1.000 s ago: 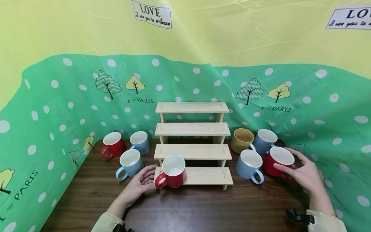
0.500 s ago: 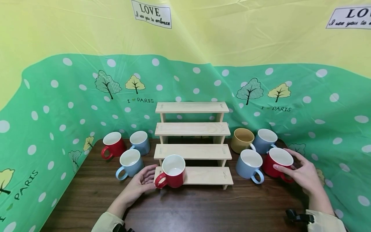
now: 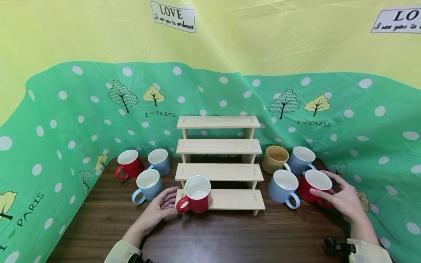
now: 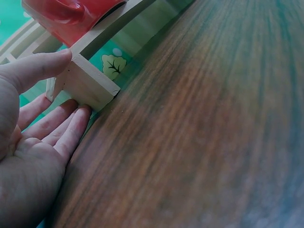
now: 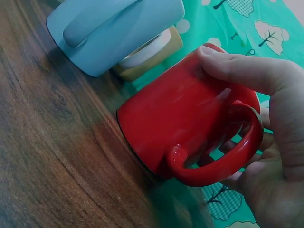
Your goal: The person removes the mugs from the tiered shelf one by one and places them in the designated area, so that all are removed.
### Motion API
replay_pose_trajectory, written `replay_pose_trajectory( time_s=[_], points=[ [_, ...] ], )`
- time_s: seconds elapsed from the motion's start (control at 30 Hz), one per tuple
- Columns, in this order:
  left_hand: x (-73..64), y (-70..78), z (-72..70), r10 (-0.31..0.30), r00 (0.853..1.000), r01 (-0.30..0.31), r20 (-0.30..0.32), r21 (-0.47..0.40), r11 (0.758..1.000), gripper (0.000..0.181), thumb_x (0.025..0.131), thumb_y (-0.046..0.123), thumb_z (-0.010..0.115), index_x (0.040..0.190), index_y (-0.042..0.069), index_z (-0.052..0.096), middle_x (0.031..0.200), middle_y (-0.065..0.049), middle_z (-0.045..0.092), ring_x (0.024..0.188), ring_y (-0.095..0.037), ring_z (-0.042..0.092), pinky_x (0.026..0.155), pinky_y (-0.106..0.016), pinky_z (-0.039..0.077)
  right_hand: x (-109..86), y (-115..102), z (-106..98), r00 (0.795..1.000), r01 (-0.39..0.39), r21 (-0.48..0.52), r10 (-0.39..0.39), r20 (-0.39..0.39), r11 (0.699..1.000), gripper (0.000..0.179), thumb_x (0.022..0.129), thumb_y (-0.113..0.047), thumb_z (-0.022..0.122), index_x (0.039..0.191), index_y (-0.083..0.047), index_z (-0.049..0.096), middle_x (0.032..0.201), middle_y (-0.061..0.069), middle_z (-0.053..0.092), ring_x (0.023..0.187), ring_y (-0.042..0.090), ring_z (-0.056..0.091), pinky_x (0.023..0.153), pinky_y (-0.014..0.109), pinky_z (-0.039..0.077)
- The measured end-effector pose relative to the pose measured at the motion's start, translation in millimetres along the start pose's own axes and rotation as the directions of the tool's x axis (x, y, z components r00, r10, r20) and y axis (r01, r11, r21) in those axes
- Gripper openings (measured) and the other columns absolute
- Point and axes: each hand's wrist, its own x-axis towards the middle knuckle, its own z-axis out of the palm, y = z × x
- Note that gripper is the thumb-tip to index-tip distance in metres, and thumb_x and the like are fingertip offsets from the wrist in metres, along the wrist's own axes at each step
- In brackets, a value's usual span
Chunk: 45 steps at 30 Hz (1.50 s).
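Observation:
My right hand (image 3: pixel 343 197) holds a red mug (image 3: pixel 307 186) with a white inside, at the right end of the table. In the right wrist view the thumb lies along the mug's rim, and fingers show behind its handle (image 5: pixel 225 166). At the left end of the lowest step, my left hand (image 3: pixel 158 210) grips the stepped wooden stand (image 3: pixel 235 199). The left wrist view has its thumb at the step's front corner and the other fingers by the end panel (image 4: pixel 88 85). Another red mug (image 3: pixel 198 202) stands on that lowest step, handle toward the left hand.
Left of the stand are a red mug (image 3: pixel 133 168), a blue mug (image 3: pixel 162 167) and a nearer blue mug (image 3: pixel 152 190). On the right stand a tan mug (image 3: pixel 272 164), a blue mug (image 3: pixel 297 166) and a nearer blue mug (image 3: pixel 277 191). A patterned cloth (image 3: pixel 217 91) hangs behind the table.
The red mug in my right hand has shifted slightly left and its rim sits a little lower. My left hand, the stand and the other mugs stay put.

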Motion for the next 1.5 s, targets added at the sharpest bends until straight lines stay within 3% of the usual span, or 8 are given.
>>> replay_pose_trajectory(
  time_s=[0.23, 0.43, 0.83, 1.0, 1.13, 1.23, 1.33, 1.5],
  points=[
    [1.0, -0.3, -0.8, 0.003, 1.000, -0.003, 0.008, -0.004, 1.000, 0.078, 0.100, 0.006, 0.078, 0.165, 0.002, 0.036, 0.160, -0.025, 0.052, 0.138, -0.022, 0.061, 0.111, -0.027, 0.052, -0.6, 5, -2, 1.000, -0.001, 0.008, 0.001, 0.029, 1.000, 0.095, 0.095, -0.037, 0.088, 0.166, -0.002, 0.036, 0.157, 0.033, 0.043, 0.122, 0.033, 0.049, 0.075, 0.003, 0.041],
    [0.5, 0.5, -1.2, 0.012, 1.000, -0.012, 0.013, -0.002, 1.000, 0.078, 0.100, 0.006, 0.078, 0.165, 0.001, 0.036, 0.160, -0.025, 0.052, 0.137, -0.019, 0.062, 0.111, -0.027, 0.052, -1.8, 4, -4, 0.998, -0.016, 0.025, 0.014, 0.063, 1.000, 0.097, 0.097, -0.038, 0.086, 0.168, -0.001, 0.031, 0.160, 0.036, 0.039, 0.136, 0.055, 0.041, 0.075, 0.004, 0.040],
    [-0.7, 4.3, -3.1, 0.007, 1.000, -0.007, 0.005, 0.019, 1.000, 0.078, 0.100, 0.007, 0.079, 0.166, 0.002, 0.037, 0.160, -0.025, 0.052, 0.138, -0.021, 0.060, 0.112, -0.026, 0.051, -4.1, -5, -7, 0.994, -0.025, 0.023, 0.022, 0.106, 0.999, 0.104, 0.096, -0.036, 0.086, 0.169, 0.003, 0.023, 0.159, 0.042, 0.037, 0.134, 0.060, 0.042, 0.072, 0.009, 0.043],
    [-4.0, 6.1, -6.0, 0.011, 1.000, -0.011, -0.011, 0.028, 1.000, 0.078, 0.099, 0.007, 0.079, 0.165, 0.001, 0.037, 0.160, -0.025, 0.052, 0.137, -0.019, 0.061, 0.110, -0.025, 0.052, -2.1, -31, -7, 1.000, -0.002, -0.001, 0.002, 0.024, 1.000, 0.108, 0.095, -0.042, 0.087, 0.173, -0.005, 0.022, 0.169, 0.034, 0.036, 0.142, 0.056, 0.041, 0.096, 0.024, 0.056],
    [-3.8, 6.2, -4.6, 0.021, 1.000, -0.021, 0.011, 0.035, 0.999, 0.078, 0.100, 0.006, 0.077, 0.165, 0.000, 0.035, 0.160, -0.026, 0.051, 0.135, -0.018, 0.063, 0.110, -0.026, 0.052, -12.9, -61, -11, 0.989, 0.037, -0.020, -0.040, -0.145, 0.999, 0.100, 0.092, -0.043, 0.089, 0.170, -0.013, 0.035, 0.168, 0.021, 0.045, 0.147, 0.036, 0.047, 0.112, 0.026, 0.050],
    [-2.8, 7.0, -1.4, 0.015, 1.000, -0.016, 0.024, 0.037, 0.999, 0.078, 0.101, 0.007, 0.077, 0.165, -0.001, 0.034, 0.160, -0.027, 0.050, 0.135, -0.020, 0.064, 0.109, -0.027, 0.054, -24.7, -80, -12, 0.963, 0.148, 0.030, -0.137, -0.232, 0.989, 0.084, 0.091, -0.029, 0.093, 0.161, -0.014, 0.050, 0.152, 0.001, 0.058, 0.132, 0.006, 0.056, 0.099, 0.003, 0.042],
    [-2.0, 9.3, 1.7, 0.012, 0.999, -0.014, 0.037, 0.045, 0.999, 0.079, 0.101, 0.008, 0.078, 0.165, -0.001, 0.033, 0.161, -0.029, 0.049, 0.138, -0.028, 0.062, 0.107, -0.027, 0.055, -34.9, -96, -7, 0.941, 0.283, 0.092, -0.258, -0.221, 0.955, 0.077, 0.087, -0.011, 0.094, 0.153, -0.011, 0.056, 0.138, -0.012, 0.061, 0.118, -0.009, 0.057, 0.092, 0.001, 0.045],
    [-3.7, 15.7, 6.1, 0.023, 0.999, -0.028, 0.043, 0.118, 0.993, 0.078, 0.102, 0.009, 0.077, 0.165, -0.003, 0.033, 0.162, -0.030, 0.049, 0.142, -0.043, 0.058, 0.107, -0.026, 0.054, -48.1, -114, 10, 0.918, 0.388, 0.132, -0.371, -0.136, 0.912, 0.076, 0.084, 0.001, 0.093, 0.150, -0.004, 0.056, 0.139, -0.009, 0.062, 0.115, -0.007, 0.063, 0.091, 0.005, 0.050]
  ],
)
